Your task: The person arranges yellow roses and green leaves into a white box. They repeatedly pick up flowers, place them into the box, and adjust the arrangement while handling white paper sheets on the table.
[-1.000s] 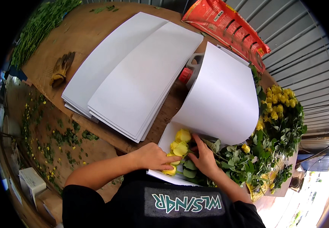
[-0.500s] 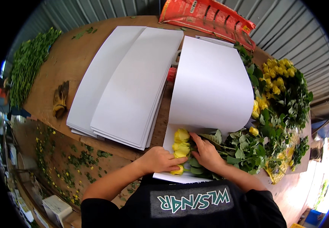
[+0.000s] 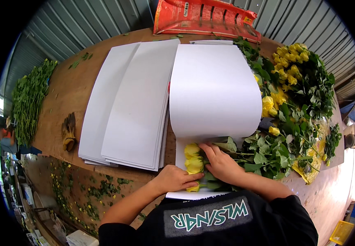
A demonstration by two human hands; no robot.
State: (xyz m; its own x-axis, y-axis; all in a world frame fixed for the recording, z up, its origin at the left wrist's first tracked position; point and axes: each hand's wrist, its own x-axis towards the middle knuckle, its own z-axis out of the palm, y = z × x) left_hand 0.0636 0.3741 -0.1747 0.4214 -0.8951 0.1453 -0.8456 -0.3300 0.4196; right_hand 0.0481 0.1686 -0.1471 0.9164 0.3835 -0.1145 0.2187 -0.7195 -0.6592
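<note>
Several yellow roses (image 3: 193, 164) lie in a short column on a sheet of white paper (image 3: 214, 90), whose far part curls upward. My left hand (image 3: 175, 179) comes in from the left, closed with its fingers at the lowest rose head. Across the leafy stems just right of the blooms lies my right hand (image 3: 223, 166), its fingers spread and the fingertips beside the top rose. Green leaves (image 3: 261, 153) run off to the right from under that hand. The paper's near edge meets my black shirt.
Stacked white sheets (image 3: 138, 106) cover the table's middle left. A dirty work glove (image 3: 68, 132) and green stems (image 3: 32, 102) lie farther left. More yellow roses (image 3: 290, 61) pile up at right. A red bag (image 3: 206, 18) stands behind. Leaves and petals litter the floor (image 3: 83, 188).
The view has shifted, so the table sits differently in it. Both hands stay at the roses, with only slight finger movement.
</note>
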